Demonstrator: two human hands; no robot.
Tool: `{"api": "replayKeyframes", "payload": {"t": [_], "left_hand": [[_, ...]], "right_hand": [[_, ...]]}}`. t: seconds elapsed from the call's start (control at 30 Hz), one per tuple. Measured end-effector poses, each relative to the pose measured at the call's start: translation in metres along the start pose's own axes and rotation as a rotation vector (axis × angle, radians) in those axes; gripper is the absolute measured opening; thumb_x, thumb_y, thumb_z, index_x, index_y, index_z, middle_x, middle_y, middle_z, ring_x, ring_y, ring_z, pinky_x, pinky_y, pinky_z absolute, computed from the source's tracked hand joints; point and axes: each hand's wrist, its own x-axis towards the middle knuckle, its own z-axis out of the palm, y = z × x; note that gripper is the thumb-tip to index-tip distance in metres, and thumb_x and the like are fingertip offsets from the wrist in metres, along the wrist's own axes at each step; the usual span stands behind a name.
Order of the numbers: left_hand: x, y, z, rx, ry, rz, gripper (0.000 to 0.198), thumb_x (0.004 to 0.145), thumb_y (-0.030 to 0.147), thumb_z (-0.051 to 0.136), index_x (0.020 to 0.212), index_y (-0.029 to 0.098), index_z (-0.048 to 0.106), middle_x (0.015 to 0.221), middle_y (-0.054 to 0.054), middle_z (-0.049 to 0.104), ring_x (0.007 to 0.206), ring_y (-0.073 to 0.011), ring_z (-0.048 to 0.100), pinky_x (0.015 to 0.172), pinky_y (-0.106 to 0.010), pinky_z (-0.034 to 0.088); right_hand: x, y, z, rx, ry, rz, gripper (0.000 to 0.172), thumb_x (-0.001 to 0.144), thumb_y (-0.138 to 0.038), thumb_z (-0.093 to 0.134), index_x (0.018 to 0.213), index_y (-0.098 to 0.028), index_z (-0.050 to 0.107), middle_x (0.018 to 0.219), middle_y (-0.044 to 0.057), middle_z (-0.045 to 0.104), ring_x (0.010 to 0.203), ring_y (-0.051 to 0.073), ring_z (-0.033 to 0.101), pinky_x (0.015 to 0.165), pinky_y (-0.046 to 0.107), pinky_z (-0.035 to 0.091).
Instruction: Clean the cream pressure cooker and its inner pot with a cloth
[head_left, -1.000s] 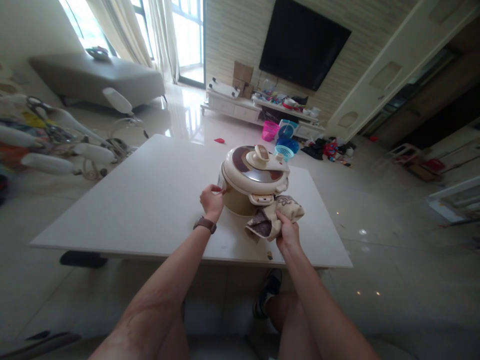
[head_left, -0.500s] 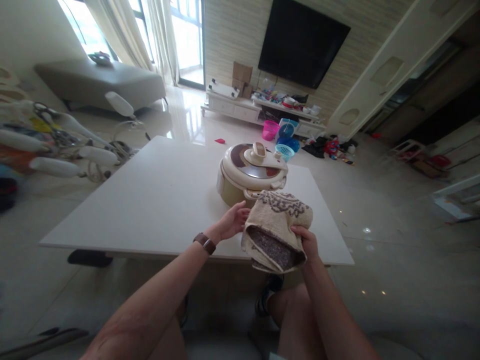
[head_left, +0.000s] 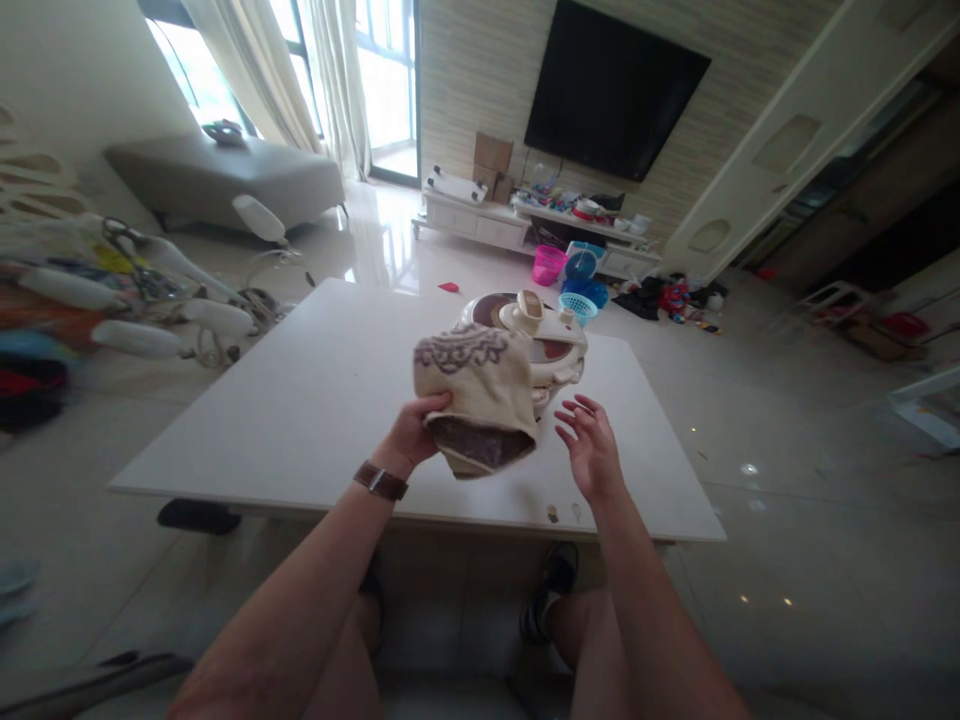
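My left hand point(head_left: 415, 428) grips a folded beige towel point(head_left: 480, 385) with a grey-brown pattern, holding it by its left side above the white table point(head_left: 315, 400). The folds gape toward me and show a darker inner face. To the right of the towel, my right hand point(head_left: 590, 440) is raised over the table, fingers spread, with nothing in it. Behind the towel stands a cream electric pressure cooker point(head_left: 559, 345), lid on; the towel hides its front left part. Two small objects point(head_left: 564, 513) lie by the table's front edge, too small to name.
Beyond the table, a pink basket point(head_left: 550, 265) and a light-blue basket point(head_left: 577, 308) stand on the floor. A low white cabinet point(head_left: 480, 226) runs under the wall-mounted television point(head_left: 615, 85). White-padded exercise equipment point(head_left: 217, 315) is at the left.
The towel has passed from my right hand to my left and moved left, now covering part of the cooker. My right hand has let go and opened. The small objects have come into sight.
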Motion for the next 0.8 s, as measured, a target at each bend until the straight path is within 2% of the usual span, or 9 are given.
{"api": "replayKeyframes", "payload": {"t": [0.13, 0.23, 0.3, 0.37, 0.43, 0.57, 0.63, 0.7, 0.8], "left_hand": [[0.024, 0.015, -0.034, -0.116, 0.391, 0.307, 0.043, 0.076, 0.039, 0.078, 0.113, 0.019, 0.075, 0.110, -0.010, 0.081, 0.121, -0.0334, 0.074, 0.105, -0.051, 0.063], [0.035, 0.013, -0.036, -0.074, 0.671, 0.486, 0.045, 0.070, 0.035, 0.085, 0.110, 0.020, 0.072, 0.116, -0.009, 0.079, 0.122, -0.0294, 0.073, 0.102, -0.043, 0.064], [0.037, 0.006, -0.027, 0.036, 0.746, 0.526, 0.043, 0.069, 0.034, 0.087, 0.107, 0.019, 0.072, 0.116, -0.009, 0.079, 0.119, -0.0288, 0.074, 0.102, -0.042, 0.064], [0.038, -0.002, -0.013, 0.167, 0.707, 0.530, 0.040, 0.073, 0.033, 0.086, 0.107, 0.018, 0.074, 0.116, -0.010, 0.079, 0.117, -0.0289, 0.074, 0.104, -0.043, 0.062], [0.037, -0.011, 0.005, 0.323, 0.596, 0.545, 0.037, 0.079, 0.031, 0.082, 0.113, 0.018, 0.074, 0.120, -0.011, 0.078, 0.123, -0.0298, 0.072, 0.110, -0.045, 0.058], [0.033, -0.021, 0.042, 0.727, 0.161, 0.595, 0.043, 0.081, 0.025, 0.076, 0.124, 0.025, 0.076, 0.147, -0.009, 0.067, 0.153, -0.0374, 0.047, 0.128, -0.057, 0.035], [0.031, -0.021, 0.058, 0.850, 0.004, 0.599, 0.051, 0.078, 0.024, 0.079, 0.128, 0.030, 0.077, 0.154, -0.005, 0.063, 0.161, -0.0415, 0.032, 0.132, -0.063, 0.022], [0.032, -0.019, 0.068, 0.890, -0.029, 0.603, 0.061, 0.076, 0.025, 0.083, 0.136, 0.032, 0.074, 0.157, -0.004, 0.060, 0.164, -0.0434, 0.022, 0.133, -0.066, 0.015], [0.039, -0.020, 0.069, 0.870, 0.042, 0.626, 0.068, 0.078, 0.027, 0.082, 0.145, 0.033, 0.068, 0.162, -0.004, 0.055, 0.166, -0.0419, 0.017, 0.133, -0.065, 0.015]], "right_hand": [[0.028, 0.017, -0.002, -0.039, 0.167, -0.037, 0.042, 0.064, -0.040, 0.084, 0.100, -0.026, 0.067, 0.111, -0.002, 0.071, 0.102, 0.015, 0.068, 0.081, 0.024, 0.052], [0.044, 0.029, 0.001, -0.024, 0.183, 0.006, 0.040, 0.066, -0.045, 0.084, 0.095, -0.025, 0.066, 0.101, -0.002, 0.074, 0.095, 0.015, 0.069, 0.076, 0.024, 0.051], [0.052, 0.033, 0.005, 0.025, 0.152, 0.029, 0.041, 0.067, -0.050, 0.085, 0.093, -0.024, 0.067, 0.092, -0.002, 0.075, 0.086, 0.014, 0.069, 0.072, 0.024, 0.050], [0.058, 0.035, 0.009, 0.086, 0.106, 0.041, 0.043, 0.067, -0.053, 0.088, 0.090, -0.022, 0.068, 0.085, -0.002, 0.074, 0.076, 0.012, 0.067, 0.067, 0.022, 0.050], [0.064, 0.036, 0.012, 0.124, 0.070, 0.053, 0.046, 0.068, -0.057, 0.089, 0.086, -0.021, 0.067, 0.078, -0.002, 0.072, 0.069, 0.010, 0.064, 0.064, 0.022, 0.050], [0.072, 0.037, 0.016, 0.110, 0.071, 0.083, 0.051, 0.069, -0.064, 0.090, 0.077, -0.020, 0.065, 0.068, -0.003, 0.067, 0.061, 0.010, 0.060, 0.059, 0.023, 0.051], [0.074, 0.037, 0.016, 0.104, 0.059, 0.099, 0.053, 0.067, -0.065, 0.090, 0.075, -0.020, 0.065, 0.067, -0.003, 0.066, 0.061, 0.010, 0.060, 0.059, 0.023, 0.051], [0.074, 0.037, 0.016, 0.101, 0.041, 0.119, 0.054, 0.066, -0.066, 0.091, 0.075, -0.020, 0.065, 0.067, -0.003, 0.067, 0.061, 0.010, 0.061, 0.058, 0.022, 0.051], [0.074, 0.037, 0.016, 0.086, 0.035, 0.146, 0.052, 0.067, -0.066, 0.090, 0.074, -0.020, 0.066, 0.069, -0.002, 0.068, 0.061, 0.011, 0.062, 0.058, 0.023, 0.051]]}}
